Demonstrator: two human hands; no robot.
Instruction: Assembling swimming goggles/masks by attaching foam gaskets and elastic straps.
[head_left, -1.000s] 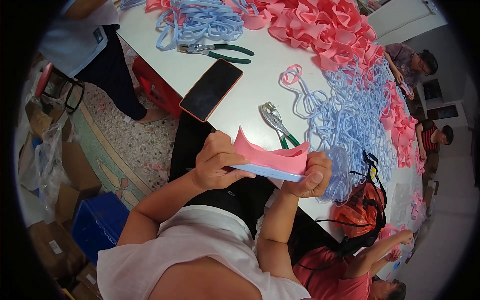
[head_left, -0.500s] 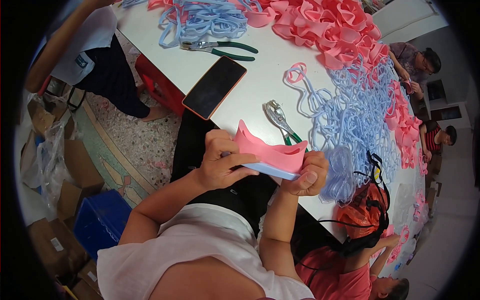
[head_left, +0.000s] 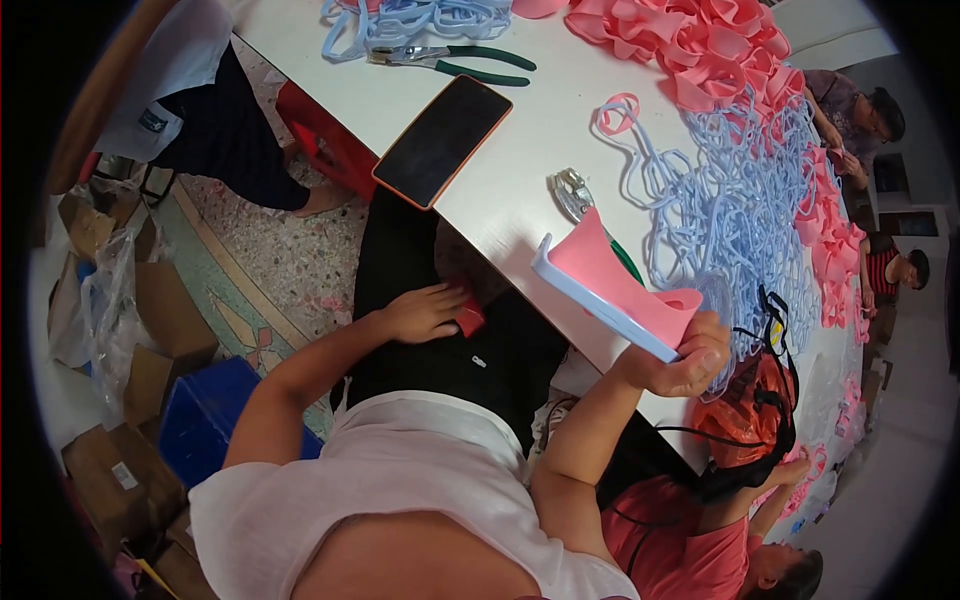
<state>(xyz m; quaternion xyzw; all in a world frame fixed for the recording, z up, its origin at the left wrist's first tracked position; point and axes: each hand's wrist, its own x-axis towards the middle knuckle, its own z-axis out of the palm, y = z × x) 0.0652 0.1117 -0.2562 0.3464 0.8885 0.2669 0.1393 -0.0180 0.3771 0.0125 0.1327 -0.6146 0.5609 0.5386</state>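
Observation:
My right hand grips one end of a mask frame, a light blue rigid rim with a soft pink skirt seated on it. It is held tilted above the table's near edge. My left hand is lowered to my lap, fingers stretched out, beside a small red object whose kind I cannot make out. Behind the mask frame lie pliers with a green handle, partly hidden. A little white piece rests on my dark trousers.
A phone and second pliers lie on the white table. Blue frames and pink skirts are heaped at the right. Clear plastic pieces and a red bag stand nearby. Other people work around the table.
My left hand has let go of the mask frame and dropped to my lap. My right hand has carried it to the right and tilted it. The view has shifted slightly.

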